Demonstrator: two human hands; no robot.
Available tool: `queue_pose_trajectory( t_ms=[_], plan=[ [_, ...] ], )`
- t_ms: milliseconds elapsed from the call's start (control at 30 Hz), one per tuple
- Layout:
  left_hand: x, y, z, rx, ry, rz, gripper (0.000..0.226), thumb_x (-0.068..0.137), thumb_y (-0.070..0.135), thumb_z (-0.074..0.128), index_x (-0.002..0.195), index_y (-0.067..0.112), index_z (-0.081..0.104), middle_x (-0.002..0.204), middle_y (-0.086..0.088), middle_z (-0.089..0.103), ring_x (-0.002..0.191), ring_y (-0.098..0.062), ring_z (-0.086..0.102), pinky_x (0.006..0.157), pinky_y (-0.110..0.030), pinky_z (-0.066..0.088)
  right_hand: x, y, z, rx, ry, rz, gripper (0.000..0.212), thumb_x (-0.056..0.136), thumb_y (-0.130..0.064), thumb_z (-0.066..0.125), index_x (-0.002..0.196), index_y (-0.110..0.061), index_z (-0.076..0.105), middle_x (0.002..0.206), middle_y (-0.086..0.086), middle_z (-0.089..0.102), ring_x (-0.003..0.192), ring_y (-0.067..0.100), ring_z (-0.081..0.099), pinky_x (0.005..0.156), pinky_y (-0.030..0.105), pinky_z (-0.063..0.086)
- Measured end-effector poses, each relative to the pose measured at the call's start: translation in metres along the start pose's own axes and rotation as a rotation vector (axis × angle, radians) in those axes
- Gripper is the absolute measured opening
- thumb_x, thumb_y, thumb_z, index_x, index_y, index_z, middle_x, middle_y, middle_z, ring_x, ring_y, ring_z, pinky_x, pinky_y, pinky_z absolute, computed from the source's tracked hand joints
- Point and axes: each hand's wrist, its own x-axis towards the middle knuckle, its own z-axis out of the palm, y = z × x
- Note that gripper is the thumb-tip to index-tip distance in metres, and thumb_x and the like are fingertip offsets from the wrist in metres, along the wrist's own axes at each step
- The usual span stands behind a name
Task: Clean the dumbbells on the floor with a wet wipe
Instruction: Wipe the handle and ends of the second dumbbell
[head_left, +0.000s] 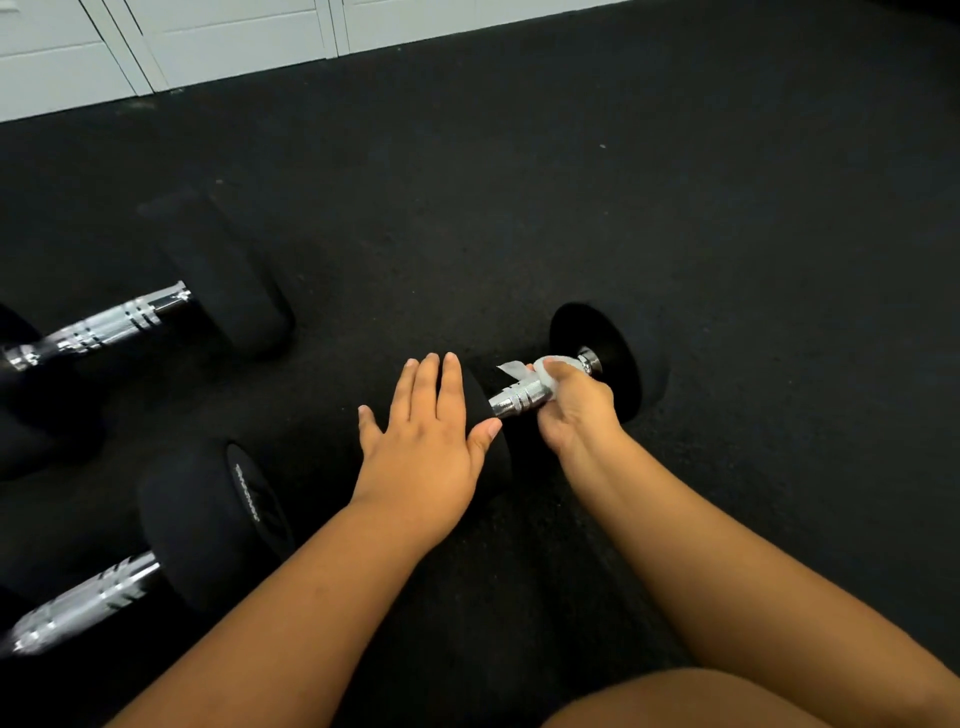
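A black dumbbell with a chrome handle (517, 397) lies on the floor in the middle of the view. My right hand (574, 410) is wrapped around the far part of that handle, pressing a white wet wipe (545, 366) onto it. My left hand (428, 452) lies flat, fingers spread, on the dumbbell's near black head, which it mostly hides. The far head (610, 353) stands clear of both hands.
Two more black dumbbells lie at the left: one further away (223, 291) and one nearer (208, 525), both running off the left edge. Black rubber flooring (675, 208) stretches right and back. White panelled doors (208, 41) line the far edge. My bare knee (727, 701) sits bottom right.
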Motion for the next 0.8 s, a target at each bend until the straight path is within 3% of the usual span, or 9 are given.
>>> queue_pose_trajectory(
  t_ms=[133, 200, 300, 400, 500, 567, 667, 733, 800],
  plan=[
    [-0.003, 0.002, 0.002, -0.001, 0.006, 0.005, 0.075, 0.093, 0.059, 0.011, 0.151, 0.017, -0.01, 0.16, -0.001, -0.008, 0.147, -0.017, -0.011, 0.114, -0.058, 0.013, 0.011, -0.004, 0.013, -0.081, 0.114, 0.046, 0.016, 0.091, 0.004, 0.047, 0.076, -0.002, 0.047, 0.087, 0.017, 0.06, 0.076, 0.038, 0.071, 0.065, 0.045, 0.06],
    [-0.002, 0.001, 0.001, -0.008, 0.003, 0.006, 0.074, 0.094, 0.059, 0.012, 0.151, 0.018, -0.01, 0.161, -0.001, -0.008, 0.147, -0.017, -0.011, 0.115, -0.058, 0.012, 0.014, 0.003, 0.013, -0.048, 0.1, 0.043, 0.014, 0.096, -0.013, 0.05, 0.087, -0.003, 0.052, 0.099, 0.016, 0.063, 0.088, 0.038, 0.071, 0.079, 0.052, 0.057],
    [0.0, -0.001, 0.001, -0.016, -0.007, 0.007, 0.073, 0.095, 0.058, 0.014, 0.151, 0.018, -0.011, 0.16, 0.0, -0.009, 0.147, -0.017, -0.012, 0.115, -0.059, 0.012, 0.018, 0.008, 0.0, 0.062, 0.04, 0.045, 0.034, 0.097, -0.029, 0.055, 0.117, -0.001, 0.051, 0.096, 0.014, 0.059, 0.086, 0.028, 0.067, 0.086, 0.049, 0.054],
    [0.001, -0.001, 0.0, -0.015, -0.007, 0.013, 0.073, 0.096, 0.058, 0.015, 0.151, 0.018, -0.011, 0.16, 0.0, -0.008, 0.147, -0.017, -0.012, 0.115, -0.059, 0.012, 0.021, 0.002, -0.009, 0.244, -0.045, 0.119, 0.03, 0.099, -0.013, 0.051, 0.126, 0.001, 0.047, 0.113, 0.022, 0.054, 0.103, 0.036, 0.06, 0.093, 0.052, 0.049],
    [0.001, -0.002, 0.001, -0.021, -0.013, 0.007, 0.073, 0.096, 0.058, 0.015, 0.151, 0.019, -0.012, 0.16, 0.0, -0.009, 0.147, -0.017, -0.012, 0.115, -0.058, 0.011, 0.021, 0.001, -0.002, 0.112, -0.019, 0.128, 0.008, 0.093, 0.007, 0.05, 0.1, 0.005, 0.051, 0.118, 0.029, 0.053, 0.099, 0.048, 0.063, 0.089, 0.066, 0.046],
    [0.001, -0.002, 0.001, -0.017, -0.01, 0.001, 0.073, 0.096, 0.058, 0.015, 0.151, 0.019, -0.012, 0.16, 0.0, -0.009, 0.147, -0.017, -0.012, 0.114, -0.059, 0.012, 0.019, 0.0, 0.008, -0.032, 0.035, 0.115, 0.006, 0.09, 0.009, 0.05, 0.09, 0.003, 0.049, 0.123, 0.028, 0.056, 0.095, 0.046, 0.066, 0.083, 0.059, 0.052],
    [0.001, -0.001, 0.0, -0.023, -0.01, -0.004, 0.073, 0.095, 0.058, 0.014, 0.151, 0.019, -0.011, 0.161, 0.0, -0.008, 0.147, -0.016, -0.011, 0.114, -0.059, 0.012, 0.02, -0.003, 0.017, -0.181, 0.141, 0.058, 0.004, 0.093, 0.0, 0.049, 0.09, -0.003, 0.051, 0.088, 0.013, 0.063, 0.065, 0.027, 0.063, 0.062, 0.036, 0.054],
    [0.002, -0.002, -0.003, -0.029, -0.025, -0.01, 0.073, 0.095, 0.059, 0.014, 0.151, 0.019, -0.011, 0.161, 0.001, -0.008, 0.147, -0.016, -0.011, 0.115, -0.058, 0.012, 0.02, -0.001, 0.018, -0.211, 0.201, -0.009, 0.015, 0.096, -0.015, 0.052, 0.086, -0.004, 0.055, 0.073, 0.006, 0.056, 0.064, 0.023, 0.058, 0.069, 0.037, 0.052],
    [0.005, -0.003, -0.005, -0.038, -0.041, -0.01, 0.072, 0.095, 0.058, 0.014, 0.151, 0.02, -0.01, 0.161, 0.002, -0.008, 0.147, -0.015, -0.011, 0.115, -0.058, 0.011, 0.018, 0.001, 0.013, -0.155, 0.186, -0.017, 0.025, 0.097, -0.029, 0.055, 0.087, -0.006, 0.055, 0.076, 0.007, 0.058, 0.073, 0.025, 0.061, 0.079, 0.04, 0.054]
  ],
)
